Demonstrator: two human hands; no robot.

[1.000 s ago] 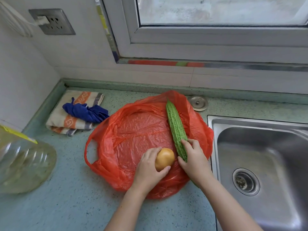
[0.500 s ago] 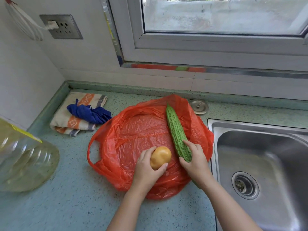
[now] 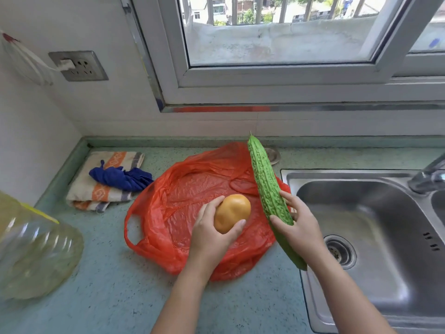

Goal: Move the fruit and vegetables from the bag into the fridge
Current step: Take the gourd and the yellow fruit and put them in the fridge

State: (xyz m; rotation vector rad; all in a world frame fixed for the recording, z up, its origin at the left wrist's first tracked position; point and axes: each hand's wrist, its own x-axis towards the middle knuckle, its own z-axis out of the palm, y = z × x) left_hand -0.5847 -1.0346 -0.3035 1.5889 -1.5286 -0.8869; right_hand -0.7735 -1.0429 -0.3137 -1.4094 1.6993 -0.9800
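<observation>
Two grips: round orange fruit (image 3: 232, 212) is clasped by left hand (image 3: 212, 235) above crumpled red plastic bag (image 3: 178, 198); long bumpy green gourd (image 3: 266, 182), grasped below mid-length by right hand (image 3: 299, 229), points toward bag's far edge.

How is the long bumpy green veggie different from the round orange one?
The green gourd is long, thin and bumpy; the orange fruit is short, rounded and smooth. The green gourd sticks out past both sides of the right hand; the orange fruit fits within the left hand. Both are held, one in each hand.
</observation>
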